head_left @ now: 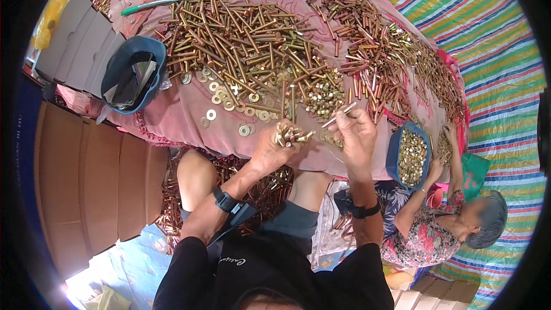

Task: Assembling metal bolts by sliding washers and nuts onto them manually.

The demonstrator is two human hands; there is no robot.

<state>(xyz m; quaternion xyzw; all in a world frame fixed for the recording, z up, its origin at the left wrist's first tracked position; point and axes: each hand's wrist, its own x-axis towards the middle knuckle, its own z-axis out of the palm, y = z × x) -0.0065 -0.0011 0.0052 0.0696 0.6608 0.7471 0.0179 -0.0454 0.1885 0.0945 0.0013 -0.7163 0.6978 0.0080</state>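
My left hand (268, 150) is closed round a bunch of brass-coloured bolts (293, 136), whose ends point up at me. To its right, my right hand (359, 133) pinches one slim metal bolt (340, 115) between thumb and fingertips. Both hands are above the near edge of a pink cloth (327, 163). Just beyond them lie a small heap of nuts (324, 96) and loose flat washers (247, 113). Farther off spreads a big pile of long bolts (235, 40).
A second pile of bolts and metal sleeves (379, 46) covers the right side. A blue basin (158, 89) holding flat dark items stands at left, beside cardboard boxes (103, 178). At right, a co-worker (425, 235) reaches past a blue basin of nuts (412, 152). More bolts lie below my knees.
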